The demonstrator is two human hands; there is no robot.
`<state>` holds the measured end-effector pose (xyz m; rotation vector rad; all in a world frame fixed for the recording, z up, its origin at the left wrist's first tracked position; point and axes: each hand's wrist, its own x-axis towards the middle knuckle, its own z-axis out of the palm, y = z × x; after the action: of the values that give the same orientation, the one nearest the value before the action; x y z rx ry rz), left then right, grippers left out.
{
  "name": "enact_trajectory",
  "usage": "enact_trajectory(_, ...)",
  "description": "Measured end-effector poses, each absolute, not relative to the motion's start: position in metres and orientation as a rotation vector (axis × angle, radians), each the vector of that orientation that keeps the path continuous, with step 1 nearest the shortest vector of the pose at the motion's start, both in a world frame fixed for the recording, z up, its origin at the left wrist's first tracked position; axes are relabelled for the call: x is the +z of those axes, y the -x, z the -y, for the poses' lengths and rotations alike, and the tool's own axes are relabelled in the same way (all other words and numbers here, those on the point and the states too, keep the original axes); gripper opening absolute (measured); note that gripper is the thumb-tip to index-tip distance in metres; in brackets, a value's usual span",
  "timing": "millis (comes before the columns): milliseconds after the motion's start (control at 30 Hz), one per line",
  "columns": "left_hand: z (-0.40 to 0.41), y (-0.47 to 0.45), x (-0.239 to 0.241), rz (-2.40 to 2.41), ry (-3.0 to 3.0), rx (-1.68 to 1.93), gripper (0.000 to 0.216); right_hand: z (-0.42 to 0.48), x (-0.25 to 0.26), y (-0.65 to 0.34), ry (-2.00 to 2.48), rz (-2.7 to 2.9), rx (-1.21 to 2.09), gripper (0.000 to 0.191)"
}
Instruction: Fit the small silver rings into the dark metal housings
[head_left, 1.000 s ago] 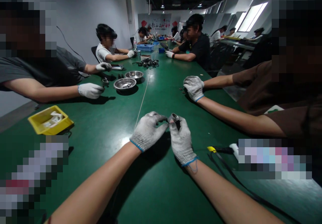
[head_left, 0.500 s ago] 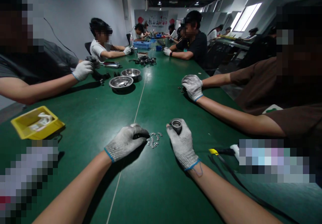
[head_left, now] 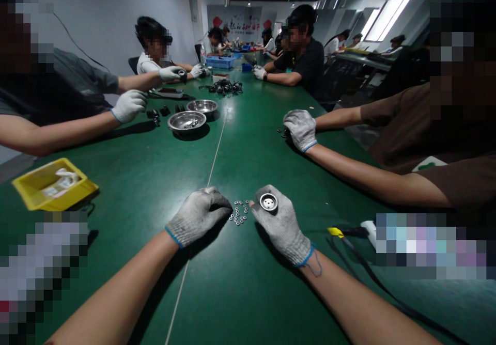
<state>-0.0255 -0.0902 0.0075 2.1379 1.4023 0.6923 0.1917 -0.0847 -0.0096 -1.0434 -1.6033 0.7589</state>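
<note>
My right hand (head_left: pixel 281 223), in a grey-white knit glove with a blue hem, is closed round a small metal cup-shaped part (head_left: pixel 268 203). The part's open end tilts toward me, and a pale disc with small dark holes shows inside. On the green table (head_left: pixel 225 283) several small metal rings (head_left: pixel 243 220) lie loose between my hands. My left hand (head_left: pixel 203 213), gloved the same way, rests at the left edge of the rings with its fingertips pressed together and pointing down. Whatever those fingertips hold, if anything, is hidden.
A yellow bin (head_left: pixel 56 185) with white items stands at the left. Two steel bowls (head_left: pixel 186 123) sit farther back, near black parts (head_left: pixel 157 113). A black cable (head_left: pixel 360 262) crosses the right side. A co-worker's gloved hands (head_left: pixel 300 128) work at the right; others sit along the table.
The cup-shaped part has tipped toward me, so its inside shows more. My left fingers have drawn closer together by the rings. The co-worker at left has reached one hand farther out.
</note>
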Motion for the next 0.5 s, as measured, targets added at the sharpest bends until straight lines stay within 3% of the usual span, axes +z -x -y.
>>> enact_trajectory(300, 0.119, -0.011, 0.027, -1.270, -1.957, 1.258, 0.013, 0.085, -0.008, -0.190, 0.937, 1.750, 0.892, 0.009)
enact_trajectory(500, 0.121, -0.022, 0.030, -1.206, -2.000, 1.186, 0.015, 0.088, -0.005, -0.190, 0.923, 1.838, 0.951, 0.005)
